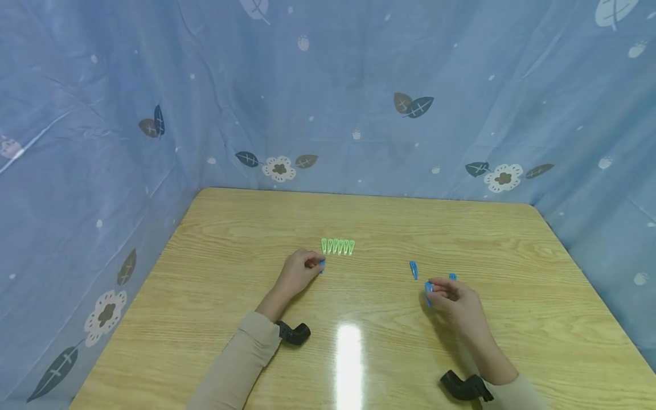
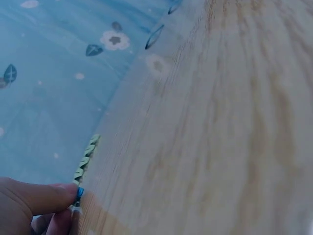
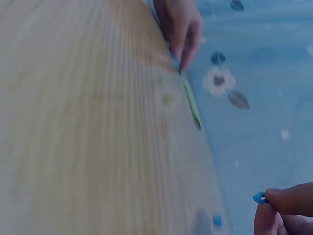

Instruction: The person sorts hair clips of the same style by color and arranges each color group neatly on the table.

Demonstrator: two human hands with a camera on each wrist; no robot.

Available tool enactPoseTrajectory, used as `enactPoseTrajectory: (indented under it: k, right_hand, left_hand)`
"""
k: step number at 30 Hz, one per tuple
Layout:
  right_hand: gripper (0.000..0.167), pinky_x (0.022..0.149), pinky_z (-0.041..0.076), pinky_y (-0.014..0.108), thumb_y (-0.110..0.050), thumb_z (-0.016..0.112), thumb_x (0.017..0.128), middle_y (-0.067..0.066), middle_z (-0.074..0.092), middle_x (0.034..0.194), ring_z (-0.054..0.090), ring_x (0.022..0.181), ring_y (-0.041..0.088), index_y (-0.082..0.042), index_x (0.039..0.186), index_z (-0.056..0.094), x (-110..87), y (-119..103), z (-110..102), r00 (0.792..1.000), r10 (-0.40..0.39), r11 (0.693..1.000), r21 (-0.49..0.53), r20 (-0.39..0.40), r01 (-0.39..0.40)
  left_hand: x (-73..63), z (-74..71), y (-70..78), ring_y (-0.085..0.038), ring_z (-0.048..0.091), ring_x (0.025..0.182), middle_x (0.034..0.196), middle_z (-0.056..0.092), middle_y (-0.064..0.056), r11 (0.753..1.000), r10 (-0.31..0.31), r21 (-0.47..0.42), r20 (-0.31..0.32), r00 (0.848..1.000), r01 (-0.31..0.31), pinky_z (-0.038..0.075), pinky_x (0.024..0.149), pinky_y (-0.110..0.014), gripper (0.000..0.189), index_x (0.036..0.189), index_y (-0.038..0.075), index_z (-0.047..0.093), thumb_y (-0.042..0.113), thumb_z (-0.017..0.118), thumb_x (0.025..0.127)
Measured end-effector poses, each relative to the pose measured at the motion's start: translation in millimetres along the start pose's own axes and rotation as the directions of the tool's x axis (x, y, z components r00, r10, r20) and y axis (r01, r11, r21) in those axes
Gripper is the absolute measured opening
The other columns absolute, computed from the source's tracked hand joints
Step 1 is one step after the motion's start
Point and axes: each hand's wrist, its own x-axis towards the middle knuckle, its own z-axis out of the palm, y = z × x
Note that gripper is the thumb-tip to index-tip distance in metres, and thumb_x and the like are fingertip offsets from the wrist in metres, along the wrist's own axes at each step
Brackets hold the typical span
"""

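My left hand (image 1: 298, 274) pinches a blue snap hair clip (image 1: 322, 265) between thumb and fingers, low at the tabletop. Just beyond it, several pale green hair clips (image 1: 338, 246) lie side by side in a row. In the left wrist view the same blue clip (image 2: 79, 193) shows at the thumb tip, close to the green row's end. To the right, my right hand (image 1: 458, 302) holds another blue hair clip (image 1: 428, 293), raised off the table in the right wrist view. One loose blue clip (image 1: 413, 270) lies near that hand; a further blue clip (image 1: 452, 276) is partly hidden behind it.
The wooden table (image 1: 246, 222) meets a blue patterned curtain (image 1: 353, 114) at its back and sides. Black curved devices (image 1: 294, 333) are worn at both wrists. A bright light reflection lies on the wood between the forearms.
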Motion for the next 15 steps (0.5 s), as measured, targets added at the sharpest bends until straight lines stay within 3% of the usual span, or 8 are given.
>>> enactPoseTrajectory:
  k: [11, 15]
  right_hand:
    - [0.036, 0.076, 0.051, 0.020, -0.008, 0.066, 0.089, 0.014, 0.061, 0.106, 0.059, 0.089, 0.013, 0.006, 0.121, 0.059, 41.7, -29.6, 70.5, 0.991, -0.040, 0.981, 0.192, 0.126, 0.015]
    - [0.034, 0.075, 0.051, 0.020, -0.006, 0.066, 0.088, 0.013, 0.061, 0.105, 0.059, 0.089, 0.014, 0.005, 0.120, 0.061, 56.2, -34.7, 95.4, 0.990, -0.044, 0.971, 0.238, 0.132, 0.011]
  left_hand:
    - [-1.4, 1.5, -1.2, -0.015, 0.056, 0.081, 0.089, 0.057, -0.003, 1.000, 0.000, -0.021, -0.012, 1.000, 0.000, 0.051, 0.075, -0.028, 0.021, 0.107, 0.003, 0.070, 0.008, 0.069, 0.087]
    - [-1.2, 1.1, -0.5, -0.015, 0.057, 0.082, 0.090, 0.058, -0.002, 1.000, -0.005, -0.013, -0.011, 1.000, 0.005, 0.051, 0.076, -0.028, 0.020, 0.107, 0.004, 0.070, 0.009, 0.069, 0.087]
